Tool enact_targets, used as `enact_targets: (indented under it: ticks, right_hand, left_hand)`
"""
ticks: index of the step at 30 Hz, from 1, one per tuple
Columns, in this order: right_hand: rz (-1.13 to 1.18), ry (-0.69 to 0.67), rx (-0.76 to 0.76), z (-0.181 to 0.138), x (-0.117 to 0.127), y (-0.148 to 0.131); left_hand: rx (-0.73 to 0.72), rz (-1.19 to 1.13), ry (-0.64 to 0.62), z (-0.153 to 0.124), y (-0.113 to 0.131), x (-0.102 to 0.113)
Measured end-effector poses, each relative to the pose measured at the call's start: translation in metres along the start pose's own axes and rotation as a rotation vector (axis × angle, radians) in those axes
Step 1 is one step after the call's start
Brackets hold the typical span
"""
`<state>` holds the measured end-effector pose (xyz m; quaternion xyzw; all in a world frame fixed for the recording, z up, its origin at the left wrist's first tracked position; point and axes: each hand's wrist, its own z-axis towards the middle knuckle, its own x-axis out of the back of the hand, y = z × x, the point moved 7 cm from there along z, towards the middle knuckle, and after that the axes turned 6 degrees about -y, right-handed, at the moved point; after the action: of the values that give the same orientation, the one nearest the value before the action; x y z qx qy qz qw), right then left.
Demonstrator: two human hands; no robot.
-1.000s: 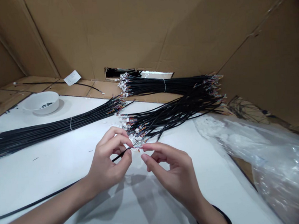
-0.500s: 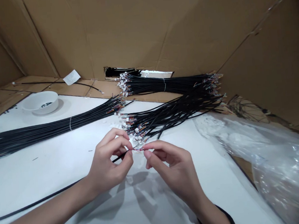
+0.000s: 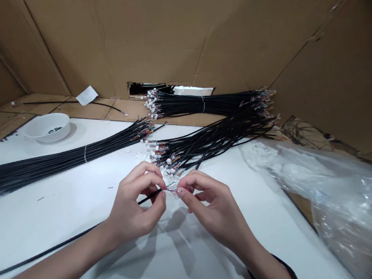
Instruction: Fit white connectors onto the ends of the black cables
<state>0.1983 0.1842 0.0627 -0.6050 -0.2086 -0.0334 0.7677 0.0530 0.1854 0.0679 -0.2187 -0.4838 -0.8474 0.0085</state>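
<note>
Between thumb and fingers, my left hand [image 3: 142, 200] pinches a black cable [image 3: 80, 234] close to its stripped end. Thin coloured wires [image 3: 171, 188] fan out from that end, just beyond my left fingertips. My right hand [image 3: 208, 198] is closed in a pinch on one or more of these wires; the fingertips hide exactly how many. The cable runs back under my left forearm to the left edge of view. Right behind my hands lies a loose pile of black cables [image 3: 212, 139], with white connectors on their near ends.
A tied cable bundle [image 3: 53, 160] lies at left, another tied bundle [image 3: 199, 104] at the back. A white bowl [image 3: 48, 128] holds small dark pieces. A clear plastic bag [image 3: 328, 187] covers the right side. Cardboard walls [image 3: 175, 31] enclose the white table [image 3: 80, 202].
The fingers of my right hand have curled and shifted their pinch on the wires, which now look more spread. My left hand stays on the cable in nearly the same place.
</note>
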Motion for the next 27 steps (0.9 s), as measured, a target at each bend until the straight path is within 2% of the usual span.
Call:
enact_targets:
  ticks: [6,18,27]
  right_hand:
    - [-0.086,0.013,0.069,-0.0018,-0.0024,-0.0058]
    - [-0.072,0.022,0.123,-0.0054,-0.0065,-0.0068]
    - [0.066,0.024,0.033,-0.0025,-0.0061,0.003]
  left_hand:
    - [-0.007,-0.018,-0.017,0.0008,0.0011,-0.0025]
    - [-0.042,-0.026,-0.068,0.0004,0.0033,-0.0053]
    - [-0.016,-0.062,-0.066,0.0,-0.0003,-0.0058]
